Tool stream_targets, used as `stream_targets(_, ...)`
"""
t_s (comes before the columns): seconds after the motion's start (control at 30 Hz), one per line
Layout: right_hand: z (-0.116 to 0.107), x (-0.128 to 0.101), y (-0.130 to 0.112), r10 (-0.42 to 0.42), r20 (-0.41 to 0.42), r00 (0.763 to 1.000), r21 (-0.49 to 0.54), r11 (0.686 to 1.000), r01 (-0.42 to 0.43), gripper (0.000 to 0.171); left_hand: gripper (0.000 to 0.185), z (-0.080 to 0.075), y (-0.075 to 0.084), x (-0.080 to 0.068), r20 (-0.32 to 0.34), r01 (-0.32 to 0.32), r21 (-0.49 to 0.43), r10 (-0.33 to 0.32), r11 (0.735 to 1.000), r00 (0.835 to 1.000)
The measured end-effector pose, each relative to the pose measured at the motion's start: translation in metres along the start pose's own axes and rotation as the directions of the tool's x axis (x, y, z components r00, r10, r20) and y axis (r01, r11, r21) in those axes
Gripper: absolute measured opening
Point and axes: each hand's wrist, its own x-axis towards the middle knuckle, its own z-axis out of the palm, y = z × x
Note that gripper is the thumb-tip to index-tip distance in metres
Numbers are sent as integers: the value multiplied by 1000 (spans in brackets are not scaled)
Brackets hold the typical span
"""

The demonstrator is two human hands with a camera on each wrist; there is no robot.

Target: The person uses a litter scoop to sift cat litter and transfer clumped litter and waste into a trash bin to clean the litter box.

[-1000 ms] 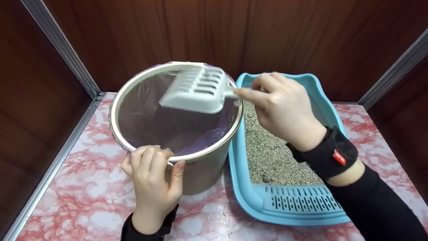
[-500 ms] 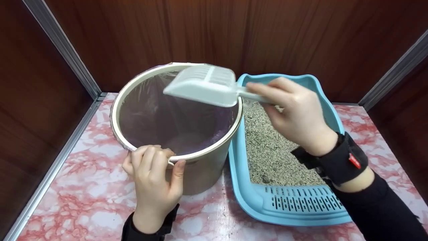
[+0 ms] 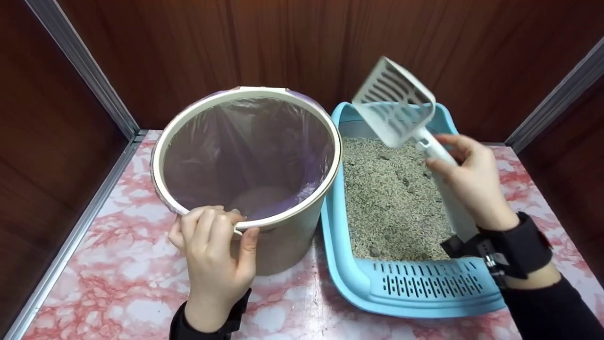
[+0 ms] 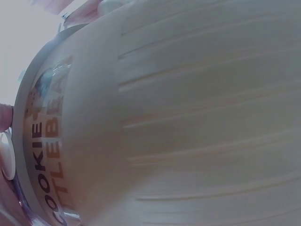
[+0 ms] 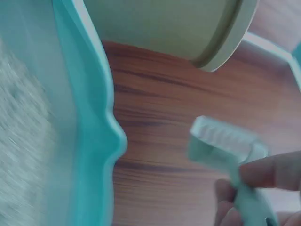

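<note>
Head: pink marble tabletop [image 3: 118,274], wood-panelled walls [image 3: 292,42]

The tabletop [image 3: 118,269] is pink-and-white marbled, edged on the left by a metal strip and closed in behind by dark wood panels. Two things stand directly on it, touching side by side: a round beige bin [image 3: 283,241] lined with a purple bag on the left, and a blue litter tray [image 3: 415,293] filled with grey litter on the right.
</note>
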Motion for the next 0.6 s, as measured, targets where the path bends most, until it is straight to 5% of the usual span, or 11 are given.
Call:
stream_targets(0.17,-9,-5,37,162,167,972,-30,987,-160,58,51,0,0,-1,-11,1,-5,-1,1000,1000)
stream_targets(0.33,-20,-13,57,113,158,981,-260,963,-69,54,50,-2,1,-1,-8,1,-2,-1,1000,1000)
stream_targets(0.47,-28,-19,58,16,164,986,-472,879,64,40,50,-3,1,-1,-11,4,-4,-4,1000,1000)
stream_targets(0.6,-33,-25,52,59,268,962,-599,792,119,18,51,-4,1,-1,-17,3,-9,-3,1000,1000)
